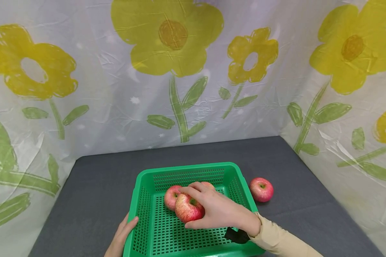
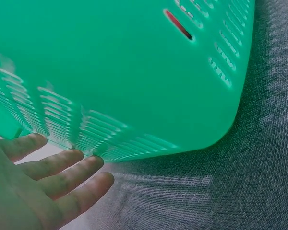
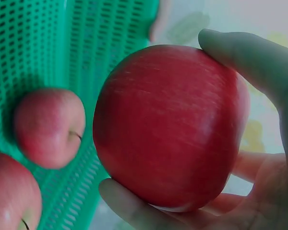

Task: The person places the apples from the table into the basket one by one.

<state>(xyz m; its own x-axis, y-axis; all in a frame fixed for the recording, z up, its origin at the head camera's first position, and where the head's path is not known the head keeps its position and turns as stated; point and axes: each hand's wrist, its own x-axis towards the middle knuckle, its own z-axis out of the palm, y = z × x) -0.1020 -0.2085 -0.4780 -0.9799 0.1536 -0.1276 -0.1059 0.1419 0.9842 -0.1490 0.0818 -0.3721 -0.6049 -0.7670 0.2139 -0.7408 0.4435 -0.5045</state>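
My right hand (image 1: 217,208) holds a red apple (image 1: 189,208) above the inside of a green plastic basket (image 1: 144,178). Thumb and fingers curve round the apple's sides, as the right wrist view shows, with its red skin (image 3: 168,129) facing that camera. Below it in the basket lie an apple (image 1: 171,198) and another (image 1: 208,185), partly hidden behind the hand. At the basket's left side, my left hand (image 1: 120,235) touches the rim, its fingers (image 2: 69,189) extended along the outer wall.
One more apple (image 1: 261,190) lies on the dark grey cloth (image 1: 308,200), just right of the basket. White curtains (image 1: 93,89) with yellow flowers stand behind and at both sides of the table.
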